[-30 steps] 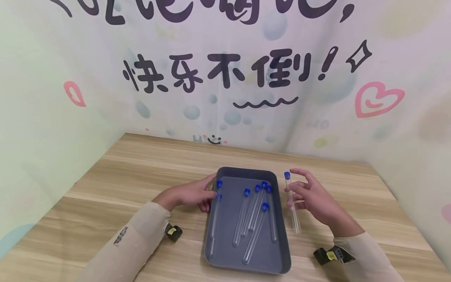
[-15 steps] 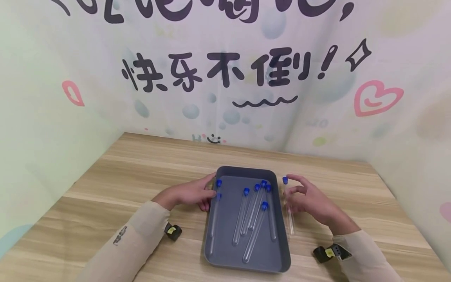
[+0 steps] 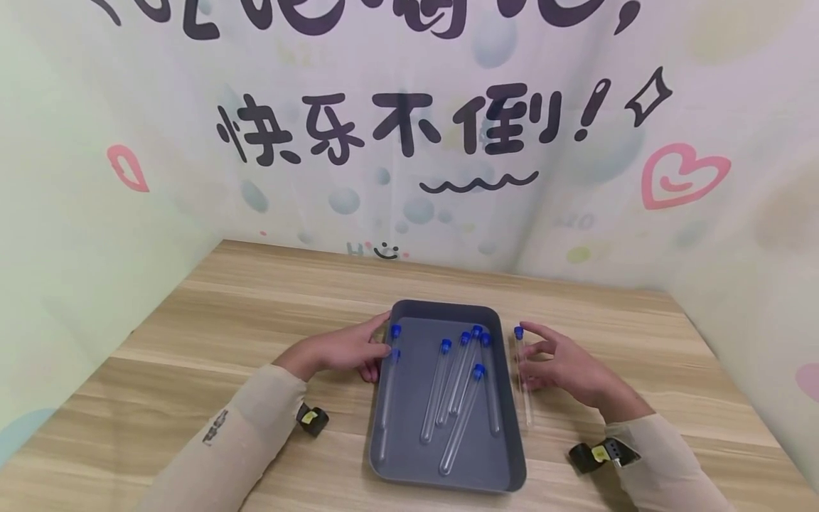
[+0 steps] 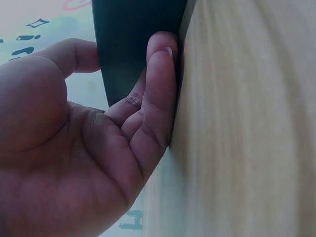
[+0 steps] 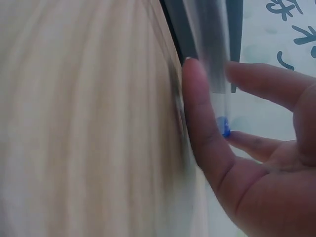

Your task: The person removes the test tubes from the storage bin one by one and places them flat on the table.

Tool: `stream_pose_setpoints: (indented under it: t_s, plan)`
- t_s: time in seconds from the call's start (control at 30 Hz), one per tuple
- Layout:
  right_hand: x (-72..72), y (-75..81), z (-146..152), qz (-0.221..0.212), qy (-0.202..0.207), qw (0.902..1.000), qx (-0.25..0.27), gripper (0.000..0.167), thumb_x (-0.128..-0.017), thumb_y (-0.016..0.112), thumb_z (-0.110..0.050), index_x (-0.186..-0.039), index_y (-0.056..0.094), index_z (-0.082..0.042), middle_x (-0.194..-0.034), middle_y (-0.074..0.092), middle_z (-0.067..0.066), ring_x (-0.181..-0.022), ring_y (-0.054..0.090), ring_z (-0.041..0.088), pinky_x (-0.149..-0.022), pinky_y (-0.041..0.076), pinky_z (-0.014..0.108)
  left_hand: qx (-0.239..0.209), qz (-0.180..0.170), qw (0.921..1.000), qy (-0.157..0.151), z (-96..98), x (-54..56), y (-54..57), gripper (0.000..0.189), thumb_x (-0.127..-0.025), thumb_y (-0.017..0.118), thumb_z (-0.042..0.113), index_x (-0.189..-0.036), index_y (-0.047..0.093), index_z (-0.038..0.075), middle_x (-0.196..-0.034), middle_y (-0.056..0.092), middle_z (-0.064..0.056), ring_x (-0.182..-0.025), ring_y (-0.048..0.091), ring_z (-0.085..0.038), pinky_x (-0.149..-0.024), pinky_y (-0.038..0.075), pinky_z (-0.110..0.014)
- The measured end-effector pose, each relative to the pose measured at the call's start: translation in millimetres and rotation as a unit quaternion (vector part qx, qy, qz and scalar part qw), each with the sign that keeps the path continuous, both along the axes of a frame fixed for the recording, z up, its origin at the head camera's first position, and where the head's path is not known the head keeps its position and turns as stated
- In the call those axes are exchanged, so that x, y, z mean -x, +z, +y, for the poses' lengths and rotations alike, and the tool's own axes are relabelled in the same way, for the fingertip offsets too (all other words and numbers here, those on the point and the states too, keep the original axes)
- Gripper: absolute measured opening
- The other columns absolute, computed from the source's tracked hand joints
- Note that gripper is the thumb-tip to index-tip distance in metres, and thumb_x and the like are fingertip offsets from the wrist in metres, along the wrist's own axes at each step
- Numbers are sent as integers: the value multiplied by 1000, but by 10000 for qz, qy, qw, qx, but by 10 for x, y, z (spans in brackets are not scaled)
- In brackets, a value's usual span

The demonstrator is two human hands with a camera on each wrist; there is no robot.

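Note:
My right hand (image 3: 566, 366) pinches a clear test tube (image 3: 527, 407) with a blue cap, just outside the tray's right wall. In the right wrist view the test tube (image 5: 212, 44) runs between thumb and fingers, a fingertip at its cap. The grey tray (image 3: 416, 455) stands on the table, with several blue-capped test tubes (image 3: 459, 427) lying in it, mostly right of centre; others lie along its left wall. My left hand (image 3: 342, 352) grips the tray's left side, thumb at the rim; in the left wrist view its fingers (image 4: 160, 81) lie against the outer wall.
The wood-grain table (image 3: 211, 341) reaches back to a printed cloth wall (image 3: 307, 206). Pale walls close in on both sides. Each sleeved forearm carries a small black device (image 3: 313, 419) near the wrist.
My right hand has come down slightly and in towards the tray with the test tube, whose cap sits lower and further left. My left hand stays at the tray's side.

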State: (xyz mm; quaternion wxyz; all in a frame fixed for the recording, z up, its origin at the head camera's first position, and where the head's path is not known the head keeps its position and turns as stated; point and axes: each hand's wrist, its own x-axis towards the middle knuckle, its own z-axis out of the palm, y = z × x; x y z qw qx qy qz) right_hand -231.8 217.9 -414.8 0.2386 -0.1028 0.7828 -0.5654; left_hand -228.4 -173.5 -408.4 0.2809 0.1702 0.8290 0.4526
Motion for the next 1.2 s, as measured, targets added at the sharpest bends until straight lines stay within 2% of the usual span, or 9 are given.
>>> stream_pose_setpoints:
  t_s: [0.27, 0.53, 0.73, 1.2]
  plan:
    - [-13, -22, -10, 46, 118, 9999, -49, 89, -88, 72, -3, -158, 17, -1, -115, 53, 25, -79, 69, 22, -73, 63, 41, -23, 6, 10000, -26, 2, -10, 15, 78, -103, 48, 19, -162, -2, 19, -80, 70, -10, -68, 67, -20, -69, 61, -35]
    - [-20, -28, -11, -67, 364, 9989, -291, 89, -89, 72, -6, -159, 18, -4, -112, 50, 21, -66, 66, 22, -65, 62, 42, -75, -42, 10000, -21, -3, -10, 3, 79, -102, 48, 20, -162, -3, 20, -80, 70, -11, -69, 67, -20, -69, 61, -35]
    - [-45, -32, -47, -2, 396, 9987, -308, 88, -89, 70, -2, -158, 16, -1, -113, 48, 21, -69, 64, 22, -66, 63, 44, -94, -58, 9999, -20, 0, -9, 8, 79, -102, 49, 19, -162, -3, 20, -79, 69, -11, -68, 67, -20, -69, 61, -35]
    - [-51, -46, -71, 24, 308, 9986, -435, 88, -88, 72, -1, -158, 19, -5, -111, 47, 19, -73, 64, 21, -67, 63, 44, -64, 39, 9999, -72, -2, 3, -8, 79, -102, 49, 20, -162, -2, 21, -79, 70, -11, -67, 68, -21, -68, 61, -36]
